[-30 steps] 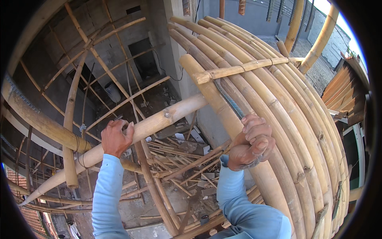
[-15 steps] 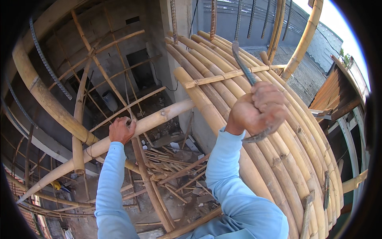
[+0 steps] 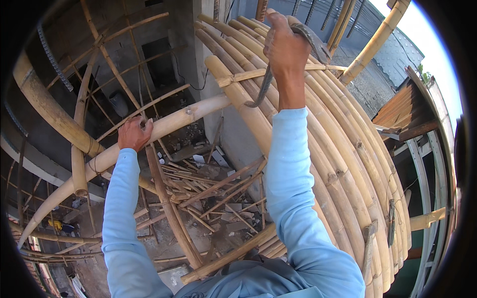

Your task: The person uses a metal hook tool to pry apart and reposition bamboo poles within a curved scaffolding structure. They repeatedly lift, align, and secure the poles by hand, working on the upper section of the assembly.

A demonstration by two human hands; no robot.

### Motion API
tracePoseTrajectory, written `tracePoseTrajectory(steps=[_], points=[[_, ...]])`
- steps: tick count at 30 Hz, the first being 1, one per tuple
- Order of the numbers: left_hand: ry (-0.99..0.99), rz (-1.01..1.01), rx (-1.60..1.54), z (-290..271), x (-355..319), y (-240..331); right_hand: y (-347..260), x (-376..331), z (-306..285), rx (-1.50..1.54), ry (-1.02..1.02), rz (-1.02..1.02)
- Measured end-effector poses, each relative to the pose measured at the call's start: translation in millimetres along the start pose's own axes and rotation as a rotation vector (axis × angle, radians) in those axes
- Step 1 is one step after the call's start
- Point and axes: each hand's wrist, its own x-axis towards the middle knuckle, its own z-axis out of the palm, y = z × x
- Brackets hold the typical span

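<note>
Pale bamboo pole (image 3: 171, 122) seems braced under curled left hand (image 3: 134, 134); one-o'clock right hand (image 3: 287, 52) clenches curved grey metal bar (image 3: 314, 42); aim matters next

Right hand (image 3: 287, 48) high and clenched
</note>
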Motion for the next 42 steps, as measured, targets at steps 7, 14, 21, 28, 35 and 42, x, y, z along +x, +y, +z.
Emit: tracePoseTrajectory(steps=[7, 14, 21, 28, 35, 42], points=[[0.176, 0.030, 0.017, 11, -2, -12, 21, -35, 43, -0.409, -0.717, -0.182], [0.146, 0.065, -0.042, 4, -3, -18, 42, -81, 10, -0.806, -0.742, 0.022], [0.126, 0.046, -0.019, -3, -9, -13, 27, -54, -42, -0.943, -1.352, -0.164], [0.127, 0.048, -0.029, 2, -8, -11, -28, 47, -52, -1.410, -1.553, -0.040], [0.091, 0.024, -0.039, -8, -6, -5, -14, 67, -30, -1.593, -1.502, -0.109], [0.155, 0.037, -0.042, 2, -5, -11, 0, 83, 16, -1.663, -1.543, 0.072]])
